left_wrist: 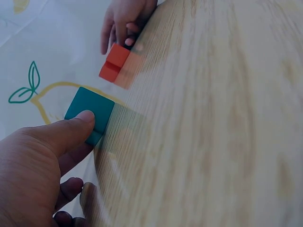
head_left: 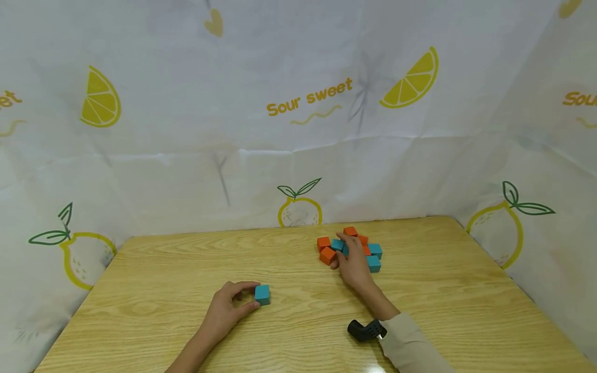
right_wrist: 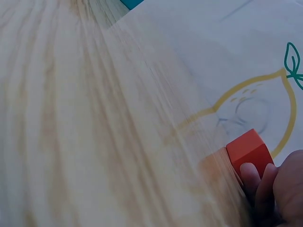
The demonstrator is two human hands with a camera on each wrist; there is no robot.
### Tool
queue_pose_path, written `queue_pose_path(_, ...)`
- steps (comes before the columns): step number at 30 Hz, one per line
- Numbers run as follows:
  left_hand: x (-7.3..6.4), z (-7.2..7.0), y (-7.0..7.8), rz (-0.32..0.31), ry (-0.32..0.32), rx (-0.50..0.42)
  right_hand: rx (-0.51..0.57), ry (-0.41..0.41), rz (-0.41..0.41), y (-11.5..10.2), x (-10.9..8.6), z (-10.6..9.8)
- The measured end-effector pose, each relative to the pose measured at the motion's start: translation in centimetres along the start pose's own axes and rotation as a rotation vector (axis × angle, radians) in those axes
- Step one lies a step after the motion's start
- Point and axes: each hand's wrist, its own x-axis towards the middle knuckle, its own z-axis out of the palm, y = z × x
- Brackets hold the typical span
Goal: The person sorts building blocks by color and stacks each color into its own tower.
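Note:
On the near middle of the table, a blue cube (head_left: pixel 262 295) sits between the thumb and fingers of my left hand (head_left: pixel 223 311), which pinches it by opposite sides. The left wrist view shows the thumb pressed on the face of this cube (left_wrist: pixel 90 111). My right hand (head_left: pixel 355 267) is over a cluster of orange and blue cubes further back. Its thumb and forefinger are spread around another blue cube (head_left: pixel 345 249), mostly hidden; whether they grip it I cannot tell. An orange cube (head_left: pixel 327 256) lies beside the right thumb. In the right wrist view, curled fingers are beside an orange cube (right_wrist: pixel 248 151).
Other cubes of the cluster lie around the right hand, including an orange cube (head_left: pixel 350 231) behind it and a blue cube (head_left: pixel 373 263) to its right. A black device (head_left: pixel 366 330) is at the right sleeve. A printed white cloth (head_left: pixel 186 191) hangs behind the wooden table (head_left: pixel 163 280).

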Motion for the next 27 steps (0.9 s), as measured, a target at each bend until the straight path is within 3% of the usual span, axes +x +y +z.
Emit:
queue_pose_path(12,-0.04,-0.02,0.20,-0.011,0.001,0.002,-0.057,0.067,0.031,0.44,0.11,0.40)
queue_pose_path(19,-0.12,-0.05,0.34,-0.010,0.001,-0.001,0.006,0.056,0.055,0.32,-0.12,0.29)
queue_pose_path(27,-0.13,-0.07,0.38,-0.010,0.000,-0.004,0.071,0.059,0.020,-0.01,-0.38,0.03)
